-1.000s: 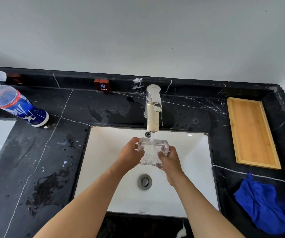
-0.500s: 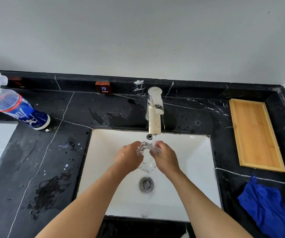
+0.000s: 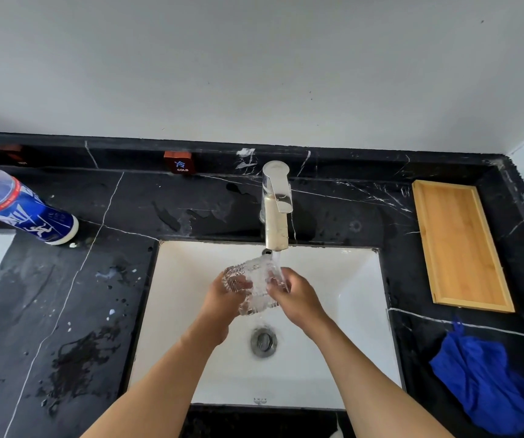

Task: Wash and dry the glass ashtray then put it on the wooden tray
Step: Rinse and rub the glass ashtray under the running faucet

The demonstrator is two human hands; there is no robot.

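Since half a second ago I've turned the ashtray (image 3: 254,284) up more on edge under the tap (image 3: 276,213), left hand (image 3: 222,300) and right hand (image 3: 298,295) both gripping it over the sink (image 3: 349,311), wooden tray (image 3: 460,251) well to the right.

I have one view only, a wide-angle camera worn on the person's head. It looks forward and down, close over the sink (image 3: 343,311) at centre. The tap (image 3: 276,210) sits toward 12 o'clock with bare wall above, the tray (image 3: 460,248) at 3 o'clock, the bottle (image 3: 20,207) at 9 o'clock. Both forearms enter from 6 o'clock. Straight edges bow near the borders.
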